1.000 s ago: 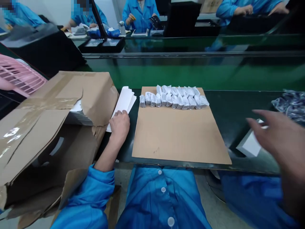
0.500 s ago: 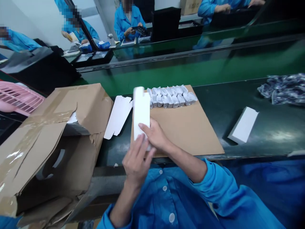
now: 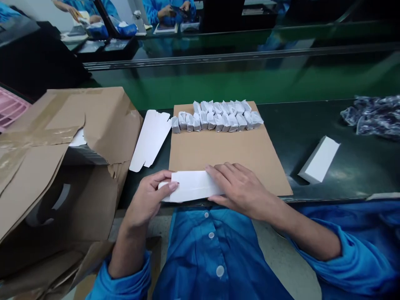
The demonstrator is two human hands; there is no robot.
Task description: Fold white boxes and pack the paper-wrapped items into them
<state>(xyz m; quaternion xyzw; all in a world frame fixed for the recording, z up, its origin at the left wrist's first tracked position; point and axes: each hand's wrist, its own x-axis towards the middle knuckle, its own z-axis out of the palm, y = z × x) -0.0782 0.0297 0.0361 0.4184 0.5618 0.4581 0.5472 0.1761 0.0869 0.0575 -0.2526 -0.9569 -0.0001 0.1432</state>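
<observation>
A long white carton (image 3: 192,186) lies crosswise between my hands, over the near edge of the cardboard sheet (image 3: 218,150). My left hand (image 3: 150,193) grips its left end, thumb on top, where a flap sticks out. Around the right end, my right hand (image 3: 239,187) is closed, its fingers over the top and thumb below. Two rows of small white-wrapped packets (image 3: 218,116) stand along the sheet's far side. To the left lies a flat unfolded white carton (image 3: 151,139). An erected white carton (image 3: 320,160) rests on the dark bench at the right.
A torn brown cardboard box (image 3: 96,121) stands open at the left, with a white stack inside. Dark items in clear plastic (image 3: 373,116) lie at the far right. A green ledge (image 3: 187,85) runs behind; co-workers' hands show beyond it.
The white carton has turned from upright to crosswise and come down nearer my body. My left hand has moved to its left end, my right hand to its right end. The view has tilted down.
</observation>
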